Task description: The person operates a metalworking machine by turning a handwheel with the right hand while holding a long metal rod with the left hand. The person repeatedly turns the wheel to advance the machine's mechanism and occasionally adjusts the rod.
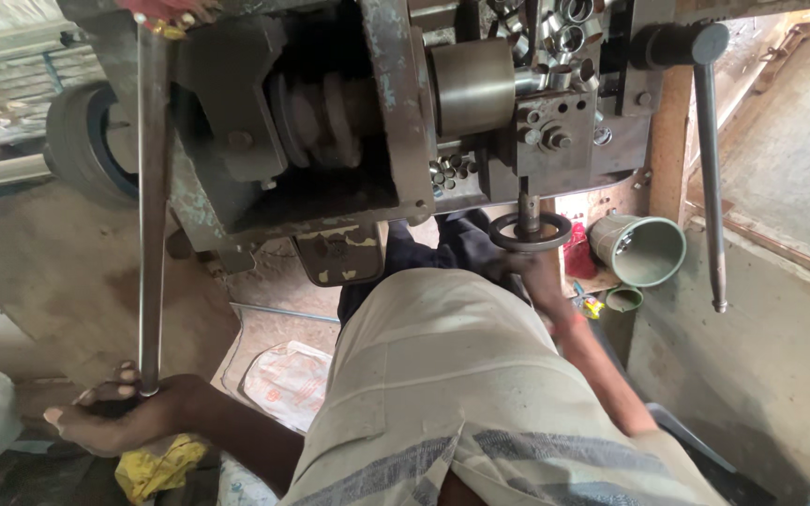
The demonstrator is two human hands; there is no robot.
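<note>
The long steel lever (151,215) rose from the left hand (119,412), clenched around its lower end, to the machine (330,122). A yellow rag (154,466) lay beneath. The right hand (532,272) touched the small handwheel (530,230), its grip hidden. Beyond, a green cup (642,248) stood against the wall; small metal rings (555,33) blurred together.

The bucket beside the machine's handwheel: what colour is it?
Pale green bucket, tipped on its side; seen in the head view.
</note>
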